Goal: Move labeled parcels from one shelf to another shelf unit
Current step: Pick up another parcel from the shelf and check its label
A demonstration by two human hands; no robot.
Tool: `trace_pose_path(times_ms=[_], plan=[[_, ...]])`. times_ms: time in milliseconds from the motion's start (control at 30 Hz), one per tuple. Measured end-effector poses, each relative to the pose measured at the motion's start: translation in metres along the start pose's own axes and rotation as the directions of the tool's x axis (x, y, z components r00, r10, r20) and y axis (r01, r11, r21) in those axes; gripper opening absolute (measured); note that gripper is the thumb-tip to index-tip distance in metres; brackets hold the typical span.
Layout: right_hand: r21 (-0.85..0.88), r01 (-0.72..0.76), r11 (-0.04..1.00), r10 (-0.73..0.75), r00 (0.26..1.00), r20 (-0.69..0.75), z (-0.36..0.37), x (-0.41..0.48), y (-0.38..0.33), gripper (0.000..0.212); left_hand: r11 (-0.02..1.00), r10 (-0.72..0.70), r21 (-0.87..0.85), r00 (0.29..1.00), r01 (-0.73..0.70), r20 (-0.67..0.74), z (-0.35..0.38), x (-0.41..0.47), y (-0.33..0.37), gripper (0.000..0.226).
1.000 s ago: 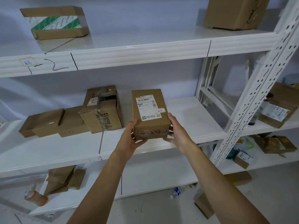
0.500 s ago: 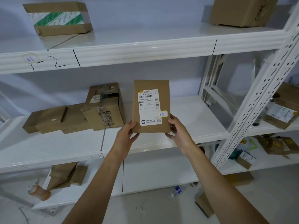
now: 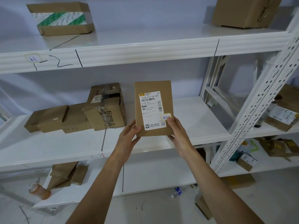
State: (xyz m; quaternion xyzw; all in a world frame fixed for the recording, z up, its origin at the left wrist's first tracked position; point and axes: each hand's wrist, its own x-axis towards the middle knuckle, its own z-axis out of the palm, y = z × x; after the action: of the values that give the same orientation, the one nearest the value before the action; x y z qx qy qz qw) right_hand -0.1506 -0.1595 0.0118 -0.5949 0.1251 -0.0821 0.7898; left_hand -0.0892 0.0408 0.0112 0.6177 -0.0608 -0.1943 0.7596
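A brown cardboard parcel [image 3: 153, 88] with a white shipping label and a small yellow-edged sticker stands upright in front of me, its labeled face toward the camera. My left hand [image 3: 129, 135] grips its lower left corner. My right hand [image 3: 178, 135] holds the lower right edge, thumb pressed on the label by the sticker. The parcel is held in the air above the front of the white middle shelf [image 3: 194, 113].
Several brown boxes [image 3: 103, 109] lie at the left of the middle shelf. A green-taped box [image 3: 61, 18] and a big carton [image 3: 246, 12] sit on the top shelf [image 3: 145, 50]. A perforated post [image 3: 258, 97] separates a second shelf unit with more parcels [image 3: 281, 115]. Bottles lie below.
The parcel has been tipped from lying flat to upright, so its label faces me, and my right thumb has shifted onto the label. It sits slightly higher than before.
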Motion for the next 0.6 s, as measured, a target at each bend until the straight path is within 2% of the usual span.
trace_pose_path(times_ms=[100,233,333,433,533,600], plan=[[0.059,-0.020,0.998,0.022,0.999,-0.031,-0.001,0.002,0.001,0.065,0.997,0.030,0.071,0.999,-0.029,-0.014,0.007,-0.005,0.005,0.082],[0.207,-0.104,0.973,0.114,0.993,-0.038,-0.008,0.007,0.003,0.037,0.979,0.114,0.179,0.989,-0.096,-0.093,0.022,-0.008,0.008,0.056],[0.336,-0.136,0.932,0.161,0.986,-0.048,-0.014,0.008,0.008,0.037,0.938,0.197,0.313,0.971,-0.147,-0.134,0.036,-0.008,0.005,0.056],[0.391,-0.151,0.908,0.187,0.981,-0.057,-0.019,0.009,0.016,0.041,0.891,0.275,0.409,0.952,-0.200,-0.134,0.045,-0.006,-0.001,0.057],[0.378,-0.158,0.912,0.197,0.978,-0.068,-0.020,0.009,0.018,0.042,0.890,0.247,0.423,0.960,-0.171,-0.132,0.044,-0.002,-0.007,0.069],[0.341,-0.153,0.927,0.191,0.978,-0.082,-0.020,0.010,0.017,0.038,0.909,0.211,0.388,0.971,-0.152,-0.115,0.041,-0.001,-0.006,0.067]])
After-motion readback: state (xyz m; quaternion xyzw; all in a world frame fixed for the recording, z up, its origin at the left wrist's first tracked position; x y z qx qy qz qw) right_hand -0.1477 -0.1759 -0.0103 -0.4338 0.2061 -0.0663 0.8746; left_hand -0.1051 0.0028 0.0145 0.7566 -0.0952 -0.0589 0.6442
